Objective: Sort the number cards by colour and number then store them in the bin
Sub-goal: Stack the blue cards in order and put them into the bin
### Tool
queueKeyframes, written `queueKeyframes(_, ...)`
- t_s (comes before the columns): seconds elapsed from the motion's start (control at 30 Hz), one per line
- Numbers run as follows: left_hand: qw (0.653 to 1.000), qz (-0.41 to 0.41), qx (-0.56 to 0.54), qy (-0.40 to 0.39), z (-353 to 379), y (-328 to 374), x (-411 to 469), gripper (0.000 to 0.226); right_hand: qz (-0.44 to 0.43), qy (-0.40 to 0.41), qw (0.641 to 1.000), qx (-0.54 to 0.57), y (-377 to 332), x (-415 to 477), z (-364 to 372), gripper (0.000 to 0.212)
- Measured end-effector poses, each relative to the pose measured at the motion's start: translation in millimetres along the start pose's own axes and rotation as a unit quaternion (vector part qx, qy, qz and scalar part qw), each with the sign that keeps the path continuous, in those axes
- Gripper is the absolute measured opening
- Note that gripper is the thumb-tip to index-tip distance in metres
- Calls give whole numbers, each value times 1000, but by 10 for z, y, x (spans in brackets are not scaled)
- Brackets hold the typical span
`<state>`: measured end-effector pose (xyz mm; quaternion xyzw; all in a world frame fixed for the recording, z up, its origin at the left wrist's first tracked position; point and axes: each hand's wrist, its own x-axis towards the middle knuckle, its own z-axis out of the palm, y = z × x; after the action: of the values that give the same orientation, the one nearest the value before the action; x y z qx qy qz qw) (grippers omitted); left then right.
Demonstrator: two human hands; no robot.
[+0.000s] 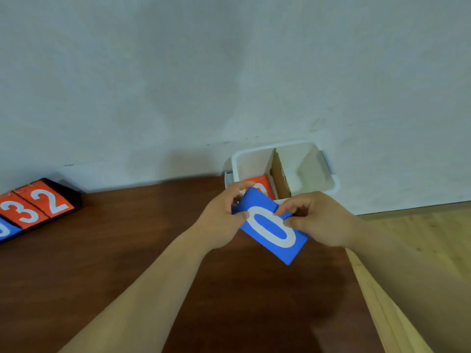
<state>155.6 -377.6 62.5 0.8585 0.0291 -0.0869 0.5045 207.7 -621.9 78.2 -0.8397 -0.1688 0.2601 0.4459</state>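
A blue card with a white 0 (270,230) is held above the brown table, just in front of the white bin (328,184). My left hand (224,215) pinches the card's left upper edge, thumb on its face. My right hand (318,217) pinches its right upper edge. The bin stands against the wall and has a cardboard divider (279,174) down its middle. An orange card (261,186) lies in the bin's left compartment, partly hidden by the blue card. The right compartment shows only white floor.
At the far left of the brown table (127,250) stands a black scoreboard stand (74,197) with orange cards 3 and 2 (35,202) and a blue card (5,231) cut off by the frame edge. A light wooden surface (420,250) adjoins the table on the right.
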Motion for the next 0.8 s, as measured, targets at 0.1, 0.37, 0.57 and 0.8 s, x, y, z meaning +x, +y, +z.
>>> queueKeyframes(0.1, 996, 7, 12, 86, 159, 52, 204, 63, 26, 95, 995, 25, 166, 12, -335, 27)
queueKeyframes(0.37, 975, -138, 135, 108, 252, -263, 607, 59, 79, 294, 951, -57, 460, 594, -955, 24)
queueKeyframes(0.57, 977, -150, 103, 110, 282, -321, 723, 56, 108, 231, 939, -230, 553, 1071, -750, 36)
queueKeyframes(0.8, 977, -154, 75, 125, 300, -399, 752, 57, 197, 81, 917, -338, 654, 1475, -423, 27)
